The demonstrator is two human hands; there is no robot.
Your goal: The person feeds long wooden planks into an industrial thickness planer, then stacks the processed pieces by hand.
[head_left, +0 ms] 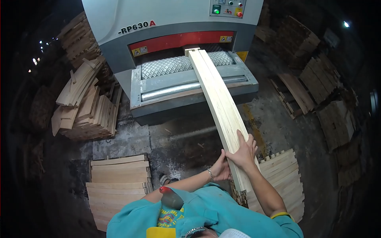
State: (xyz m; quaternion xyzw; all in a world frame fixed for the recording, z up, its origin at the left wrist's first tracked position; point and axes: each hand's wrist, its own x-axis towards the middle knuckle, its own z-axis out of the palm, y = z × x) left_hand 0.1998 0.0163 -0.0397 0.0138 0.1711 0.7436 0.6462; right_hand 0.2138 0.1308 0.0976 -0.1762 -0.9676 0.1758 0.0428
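Observation:
Long pale wooden boards, lying side by side, reach from my body to the mouth of a grey-and-white woodworking machine. Their far end rests on its bed, by a short wooden piece at the red opening. My left hand, with a bracelet at the wrist, grips the boards' left side near the close end; its fingers are partly hidden behind them. Over the top lies my right hand, thumb on the left edge and fingers toward the right edge, closed on the same boards.
On the machine are a diamond-textured feed belt, a metal roller and a button panel. Stacked boards stand at left, near left and near right. More wood piles line the right side.

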